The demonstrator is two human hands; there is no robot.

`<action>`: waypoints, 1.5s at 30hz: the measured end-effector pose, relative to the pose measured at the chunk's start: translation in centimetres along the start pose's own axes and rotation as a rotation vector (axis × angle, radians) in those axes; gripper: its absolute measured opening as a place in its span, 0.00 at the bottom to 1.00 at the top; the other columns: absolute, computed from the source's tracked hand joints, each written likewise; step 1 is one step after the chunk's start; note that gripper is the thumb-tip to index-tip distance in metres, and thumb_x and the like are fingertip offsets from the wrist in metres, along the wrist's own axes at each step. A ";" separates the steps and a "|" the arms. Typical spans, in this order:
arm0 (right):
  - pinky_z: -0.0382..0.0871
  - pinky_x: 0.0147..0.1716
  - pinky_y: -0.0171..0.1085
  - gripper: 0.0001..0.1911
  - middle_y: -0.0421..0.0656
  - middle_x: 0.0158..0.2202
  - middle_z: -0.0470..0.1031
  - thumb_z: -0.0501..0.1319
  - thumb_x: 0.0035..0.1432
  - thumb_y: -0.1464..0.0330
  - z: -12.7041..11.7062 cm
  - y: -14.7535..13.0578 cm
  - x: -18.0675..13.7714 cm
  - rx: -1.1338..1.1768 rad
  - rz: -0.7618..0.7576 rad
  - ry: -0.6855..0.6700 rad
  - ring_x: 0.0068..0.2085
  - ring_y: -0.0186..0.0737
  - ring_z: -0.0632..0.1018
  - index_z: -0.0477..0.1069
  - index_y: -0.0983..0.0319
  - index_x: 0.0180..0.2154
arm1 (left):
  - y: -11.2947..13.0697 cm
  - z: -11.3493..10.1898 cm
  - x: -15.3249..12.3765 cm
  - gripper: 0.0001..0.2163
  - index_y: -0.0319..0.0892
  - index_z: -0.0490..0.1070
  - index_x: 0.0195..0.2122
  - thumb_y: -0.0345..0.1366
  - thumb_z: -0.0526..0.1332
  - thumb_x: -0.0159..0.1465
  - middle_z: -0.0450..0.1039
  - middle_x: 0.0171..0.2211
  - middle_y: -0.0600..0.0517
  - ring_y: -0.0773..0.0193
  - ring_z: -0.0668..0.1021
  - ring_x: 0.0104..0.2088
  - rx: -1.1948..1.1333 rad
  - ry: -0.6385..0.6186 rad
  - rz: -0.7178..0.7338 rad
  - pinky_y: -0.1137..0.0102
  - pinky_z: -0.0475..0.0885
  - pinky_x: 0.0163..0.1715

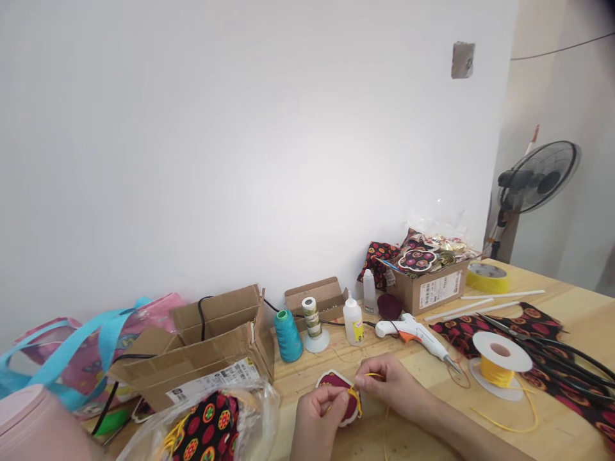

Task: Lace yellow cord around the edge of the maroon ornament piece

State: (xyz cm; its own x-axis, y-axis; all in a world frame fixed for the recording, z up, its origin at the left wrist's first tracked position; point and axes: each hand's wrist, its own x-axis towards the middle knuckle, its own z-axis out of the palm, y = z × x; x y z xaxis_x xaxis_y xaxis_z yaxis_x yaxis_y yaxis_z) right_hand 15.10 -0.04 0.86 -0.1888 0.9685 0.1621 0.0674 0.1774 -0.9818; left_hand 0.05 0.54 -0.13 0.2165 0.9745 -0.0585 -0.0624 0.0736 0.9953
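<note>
My left hand (pixel 314 413) grips a small maroon fabric piece with a white edge (pixel 336 384) low in the middle of the wooden table (pixel 567 422). My right hand (pixel 389 384) pinches a thin yellow cord (pixel 358 398) right at that piece. The cord trails off toward a white spool of yellow cord (pixel 500 365) lying to the right of my hands. A white hot glue gun (pixel 416 333) lies just beyond my right hand.
Open cardboard boxes (pixel 211 346) and a plastic bag of patterned fabric (pixel 206 426) sit at left. A teal thread cone (pixel 287 334), a ribbon spool (pixel 312 320) and glue bottles (pixel 353 320) stand behind. Patterned cloth (pixel 542 333), scissors (pixel 528 336), yellow tape (pixel 487 276), a trinket box (pixel 435 285) and a fan (pixel 533 179) are at right.
</note>
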 end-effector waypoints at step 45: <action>0.41 0.11 0.27 0.12 0.32 0.08 0.57 0.50 0.45 0.73 0.7 -0.7 -0.6 0.396 0.268 -0.174 0.10 0.24 0.54 0.71 0.66 0.29 | 0.1 0.6 -0.5 0.08 0.36 0.73 0.18 0.37 0.60 0.44 0.69 0.15 0.52 0.68 0.68 0.18 0.170 0.055 0.111 0.76 0.62 0.18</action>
State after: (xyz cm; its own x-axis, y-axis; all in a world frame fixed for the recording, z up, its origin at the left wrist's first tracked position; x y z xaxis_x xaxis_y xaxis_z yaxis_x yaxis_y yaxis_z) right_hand 14.51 -0.90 1.38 -0.3780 0.9218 -0.0862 -0.2343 -0.1853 -0.9543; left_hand 0.48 -0.05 0.05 0.1638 0.9851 0.0525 0.0835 -0.0668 0.9943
